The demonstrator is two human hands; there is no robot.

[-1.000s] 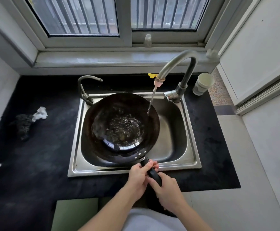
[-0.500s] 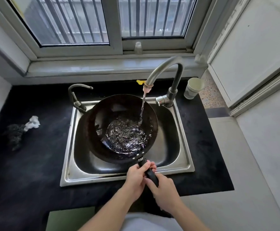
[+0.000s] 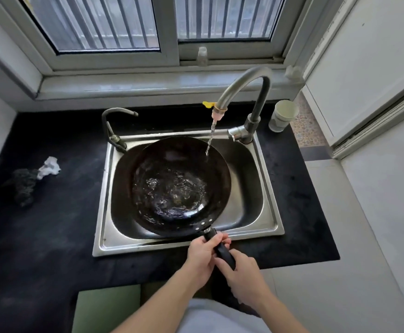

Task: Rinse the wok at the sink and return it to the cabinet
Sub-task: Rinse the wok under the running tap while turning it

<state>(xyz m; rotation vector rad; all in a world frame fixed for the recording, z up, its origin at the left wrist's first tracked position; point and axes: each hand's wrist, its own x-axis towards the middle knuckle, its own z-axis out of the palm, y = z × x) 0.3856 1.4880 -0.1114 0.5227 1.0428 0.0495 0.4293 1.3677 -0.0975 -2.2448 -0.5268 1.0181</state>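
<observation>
A black wok [image 3: 177, 186] sits inside the steel sink [image 3: 271, 219], with water pooled and swirling in its bowl. Its black handle [image 3: 220, 247] sticks out over the sink's front rim. My left hand [image 3: 202, 253] grips the handle near the wok. My right hand [image 3: 240, 266] grips the handle's end just behind it. The curved tap [image 3: 244, 87] runs a thin stream onto the wok's far right rim.
A paper cup [image 3: 283, 115] stands right of the tap base. A second small tap [image 3: 111, 127] rises at the sink's back left corner. A dark scrubber [image 3: 23, 186] and crumpled white paper [image 3: 49, 167] lie on the black counter [image 3: 52, 236] at left. A window is behind.
The wok has tilted back toward level and shifted a little, so the stream now lands near its far right rim instead of the middle. Both hands keep their hold on the handle.
</observation>
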